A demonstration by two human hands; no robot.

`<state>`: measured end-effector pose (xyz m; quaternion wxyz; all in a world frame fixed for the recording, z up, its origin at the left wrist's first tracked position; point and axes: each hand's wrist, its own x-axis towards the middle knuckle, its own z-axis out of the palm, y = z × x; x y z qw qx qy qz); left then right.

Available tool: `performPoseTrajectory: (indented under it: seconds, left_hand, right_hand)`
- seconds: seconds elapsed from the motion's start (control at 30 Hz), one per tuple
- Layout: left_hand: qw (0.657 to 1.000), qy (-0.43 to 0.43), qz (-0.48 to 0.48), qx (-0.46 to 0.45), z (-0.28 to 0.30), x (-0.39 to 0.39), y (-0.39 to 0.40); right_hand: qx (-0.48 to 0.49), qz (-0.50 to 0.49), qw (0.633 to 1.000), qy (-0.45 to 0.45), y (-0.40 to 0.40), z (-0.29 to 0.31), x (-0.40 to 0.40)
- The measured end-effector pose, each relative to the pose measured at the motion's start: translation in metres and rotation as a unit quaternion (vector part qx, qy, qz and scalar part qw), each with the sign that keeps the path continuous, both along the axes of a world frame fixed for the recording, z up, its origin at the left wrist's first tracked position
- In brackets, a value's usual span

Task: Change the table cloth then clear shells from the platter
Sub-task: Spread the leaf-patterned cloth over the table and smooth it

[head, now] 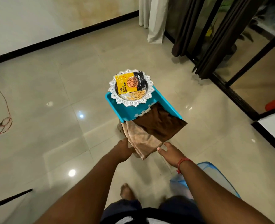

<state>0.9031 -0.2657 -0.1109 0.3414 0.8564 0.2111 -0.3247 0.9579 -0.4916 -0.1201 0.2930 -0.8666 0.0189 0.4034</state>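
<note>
My left hand [123, 150] has its fingers tucked against the edge of the beige cloth [141, 139], looks like they're pinching it, though the fold hides most of them. My right hand [170, 152] is on the other side with its fingers spread loose, tips just touching the cloth's lower corner. The beige cloth hangs off the near end of the blue surface [125, 109], and a dark brown cloth [161, 123] lies over it and droops off the same end. At the far end sits the silver platter [147, 96] with a scalloped rim. In it: a yellow and black almonds packet [130, 83] covering most of the dish, and a little heap of pale shells [137, 95] beside the packet. A blue mesh basket [214, 173] is by my right arm; can't tell what's in it.
</note>
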Motion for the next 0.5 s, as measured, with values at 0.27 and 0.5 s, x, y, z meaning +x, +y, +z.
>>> performPoseTrajectory:
  seconds: [0.27,0.5]
  left_hand:
    - [0.983,0.027,0.159,-0.089,-0.046,0.042,-0.009]
    - [0.922,0.060,0.361,-0.128,-0.098,0.085,-0.024]
  right_hand:
    - [-0.009,-0.114,0.990,0.088,-0.010,-0.050,0.058]
    - [0.038,-0.327,0.912,0.244,-0.018,-0.120,0.118]
